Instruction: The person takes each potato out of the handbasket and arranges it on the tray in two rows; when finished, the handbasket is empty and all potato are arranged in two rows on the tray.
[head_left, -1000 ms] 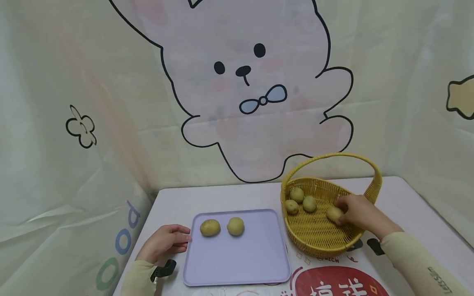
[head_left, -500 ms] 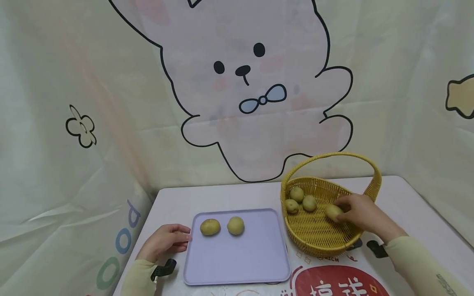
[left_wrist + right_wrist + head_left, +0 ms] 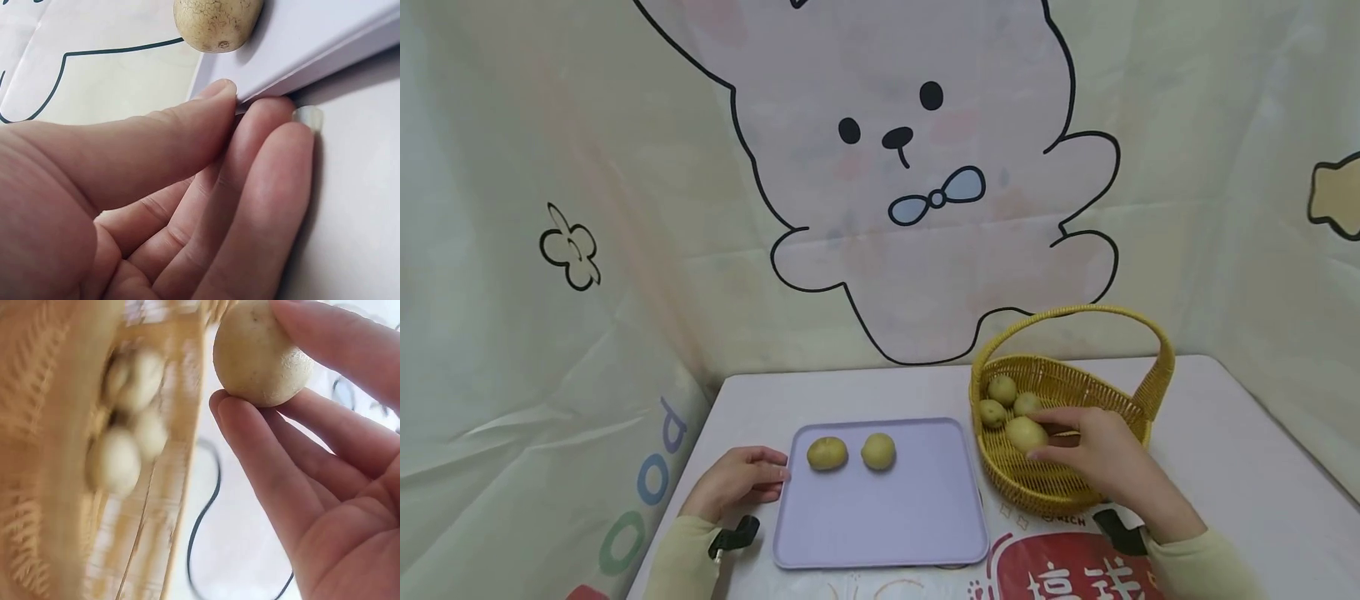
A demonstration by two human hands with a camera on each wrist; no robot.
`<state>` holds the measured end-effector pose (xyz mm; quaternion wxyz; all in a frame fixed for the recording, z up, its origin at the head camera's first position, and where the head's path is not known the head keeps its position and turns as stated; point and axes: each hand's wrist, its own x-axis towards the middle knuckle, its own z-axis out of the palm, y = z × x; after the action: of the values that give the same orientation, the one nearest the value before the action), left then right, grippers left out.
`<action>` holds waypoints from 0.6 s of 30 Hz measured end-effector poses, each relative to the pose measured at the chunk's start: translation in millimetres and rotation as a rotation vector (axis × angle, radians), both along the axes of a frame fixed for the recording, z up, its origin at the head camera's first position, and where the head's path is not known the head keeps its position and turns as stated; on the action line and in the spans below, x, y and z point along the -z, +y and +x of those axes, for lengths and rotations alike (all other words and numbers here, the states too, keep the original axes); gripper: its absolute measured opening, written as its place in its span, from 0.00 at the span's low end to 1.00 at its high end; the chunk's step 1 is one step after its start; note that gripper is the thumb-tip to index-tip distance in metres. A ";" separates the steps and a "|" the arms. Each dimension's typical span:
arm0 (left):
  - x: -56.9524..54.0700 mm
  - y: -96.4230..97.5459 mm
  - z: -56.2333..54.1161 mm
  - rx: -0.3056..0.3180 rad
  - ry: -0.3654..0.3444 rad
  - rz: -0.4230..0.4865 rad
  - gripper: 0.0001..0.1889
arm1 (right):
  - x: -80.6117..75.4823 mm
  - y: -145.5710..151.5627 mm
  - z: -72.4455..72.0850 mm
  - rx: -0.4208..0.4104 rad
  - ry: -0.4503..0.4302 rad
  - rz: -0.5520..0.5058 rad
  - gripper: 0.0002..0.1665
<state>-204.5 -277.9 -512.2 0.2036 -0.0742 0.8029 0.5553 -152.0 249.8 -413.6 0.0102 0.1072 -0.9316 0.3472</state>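
Observation:
My right hand pinches a round yellowish potato between thumb and fingertips, over the yellow wicker basket. Up close in the right wrist view, the thumb lies on one side of it and the fingertips on the other. Several other potatoes lie together against the basket's left side. On the lilac tray, an oval potato and a rounder potato sit side by side near the far edge. My left hand holds the tray's left edge between thumb and fingers.
A tall arched handle rises over the basket, which stands right of the tray. The white table backs onto a cloth with a cartoon animal. A red printed patch marks the table cover in front.
The right hand has lifted the potato from the basket's right side and carried it left, nearer the other potatoes. The left hand stays at the tray edge; the head view shifts slightly.

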 end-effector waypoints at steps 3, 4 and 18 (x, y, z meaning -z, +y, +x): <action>0.0 0.1 -0.7 -0.004 -0.008 0.000 0.21 | 0.2 -21.3 3.1 -0.035 0.032 -0.003 0.31; 0.2 -0.4 -0.9 -0.006 -0.010 -0.001 0.21 | 0.7 -28.5 3.0 -0.053 0.040 -0.016 0.31; -0.8 -2.7 0.3 -0.014 0.003 -0.019 0.19 | 27.6 -109.1 -15.7 -0.167 0.008 -0.128 0.29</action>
<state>-204.3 -280.6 -511.3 0.1979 -0.0808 0.8079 0.5492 -167.7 140.8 -441.2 -0.0085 0.1851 -0.8953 0.4051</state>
